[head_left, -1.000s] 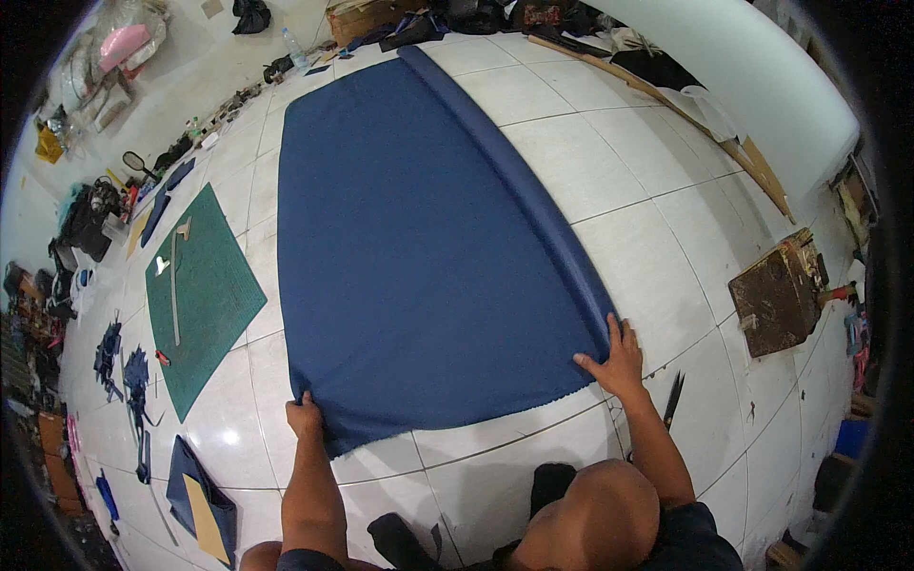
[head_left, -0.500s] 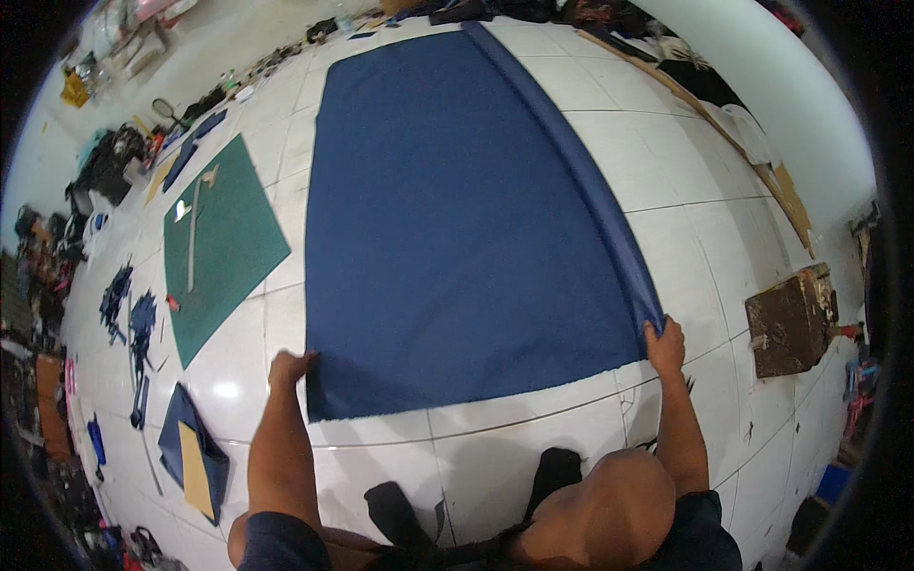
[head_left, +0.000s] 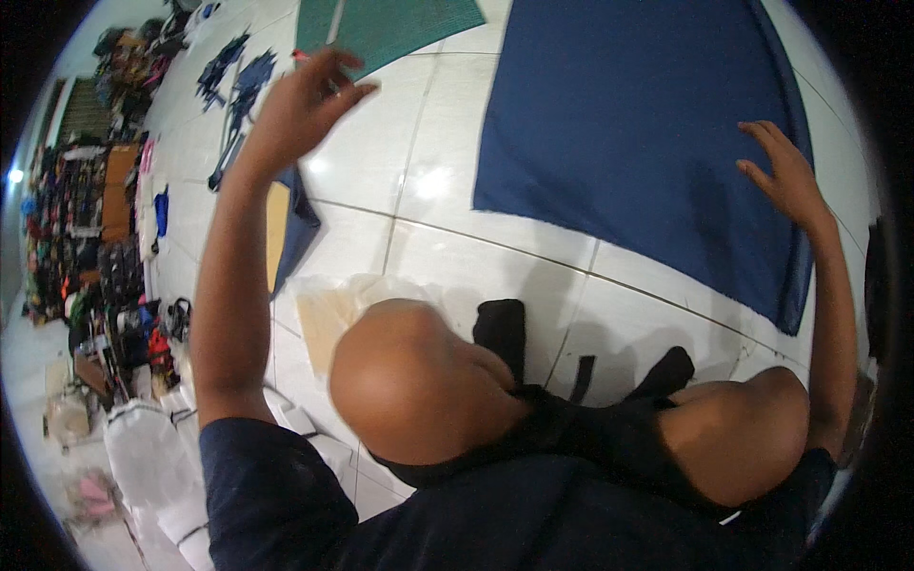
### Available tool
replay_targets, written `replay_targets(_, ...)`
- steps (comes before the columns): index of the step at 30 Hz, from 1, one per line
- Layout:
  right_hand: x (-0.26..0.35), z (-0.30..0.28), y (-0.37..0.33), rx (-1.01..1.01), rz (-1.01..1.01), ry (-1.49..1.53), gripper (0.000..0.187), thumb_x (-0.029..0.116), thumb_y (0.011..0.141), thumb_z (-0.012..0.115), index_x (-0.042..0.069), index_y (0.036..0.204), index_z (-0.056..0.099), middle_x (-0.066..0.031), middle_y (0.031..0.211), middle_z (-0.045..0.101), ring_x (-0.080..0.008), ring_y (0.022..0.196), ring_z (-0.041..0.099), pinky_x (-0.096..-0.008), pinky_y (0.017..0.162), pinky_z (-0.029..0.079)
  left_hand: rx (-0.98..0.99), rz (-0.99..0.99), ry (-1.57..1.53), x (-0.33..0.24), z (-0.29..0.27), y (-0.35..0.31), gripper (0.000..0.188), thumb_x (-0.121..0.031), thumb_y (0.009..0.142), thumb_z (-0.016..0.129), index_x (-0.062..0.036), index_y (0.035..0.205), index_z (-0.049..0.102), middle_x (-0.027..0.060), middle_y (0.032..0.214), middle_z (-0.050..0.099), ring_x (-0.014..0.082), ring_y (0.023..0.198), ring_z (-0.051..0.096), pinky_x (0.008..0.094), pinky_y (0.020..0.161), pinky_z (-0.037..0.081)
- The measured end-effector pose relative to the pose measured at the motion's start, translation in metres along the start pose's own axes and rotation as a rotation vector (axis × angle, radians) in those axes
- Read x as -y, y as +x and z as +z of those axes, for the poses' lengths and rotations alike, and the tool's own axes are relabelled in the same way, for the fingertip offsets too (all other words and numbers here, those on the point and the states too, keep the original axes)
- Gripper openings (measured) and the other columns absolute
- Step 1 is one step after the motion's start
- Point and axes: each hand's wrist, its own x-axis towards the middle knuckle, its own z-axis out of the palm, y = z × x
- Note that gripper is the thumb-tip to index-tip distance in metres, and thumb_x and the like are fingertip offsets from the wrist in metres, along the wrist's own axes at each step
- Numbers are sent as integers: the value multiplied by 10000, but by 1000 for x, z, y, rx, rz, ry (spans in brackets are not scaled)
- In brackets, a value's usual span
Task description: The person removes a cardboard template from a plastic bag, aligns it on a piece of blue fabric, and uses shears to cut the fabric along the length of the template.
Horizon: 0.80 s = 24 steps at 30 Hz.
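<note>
Dark blue fabric (head_left: 628,143) lies spread on the white tiled floor at the upper right, its right side edge folded or rolled. Over that fabric hovers my right hand (head_left: 783,176), open with fingers apart and holding nothing. My left hand (head_left: 309,109) is raised off to the left, its fingers loosely bent and apart, with nothing in it. It is nearest to the green cutting mat (head_left: 409,33), on which part of a ruler (head_left: 336,21) shows. Below the left hand, partly hidden by my forearm, is a folded blue piece with a tan panel (head_left: 277,228).
Dark blue fabric scraps (head_left: 249,81) lie at the upper left. Clear plastic with a tan sheet (head_left: 319,319) sits beside my knee. White wrapped bundles (head_left: 152,443) are at the lower left, below crowded shelves (head_left: 95,209).
Both hands have let go of the fabric's near corners and lifted. My left hand has moved away toward the mat. The view has swung left and downward.
</note>
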Motion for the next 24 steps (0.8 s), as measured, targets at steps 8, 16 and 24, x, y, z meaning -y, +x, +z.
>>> replay_targets(8, 137, -46, 90, 96, -350, -129, 507, 219, 840, 754, 99, 1296, 568, -135, 1273, 609, -326, 1190, 580, -447, 1025, 459, 304, -936, -281, 68, 56, -246, 697, -480, 763, 822, -28, 1229, 570, 125, 958, 606, 216, 830, 588, 356, 735, 505)
replay_targets(16, 180, 18, 70, 343, -514, -86, 448, 216, 853, 737, 75, 1257, 604, -134, 1194, 647, -316, 1127, 610, -450, 1008, 455, 140, -955, -191, -22, 150, -333, 700, -136, 805, 744, -84, 1429, 432, 212, 1203, 520, 323, 1049, 557, 395, 858, 494)
replay_targets(24, 281, 84, 49, 497, -983, 551, 151, 139, 845, 671, 72, 976, 641, -120, 916, 642, -305, 849, 635, -458, 738, 511, -293, -1081, -813, 41, 95, -255, 469, -90, 906, 611, -6, 1355, 505, 106, 1186, 599, 89, 783, 565, 248, 645, 470)
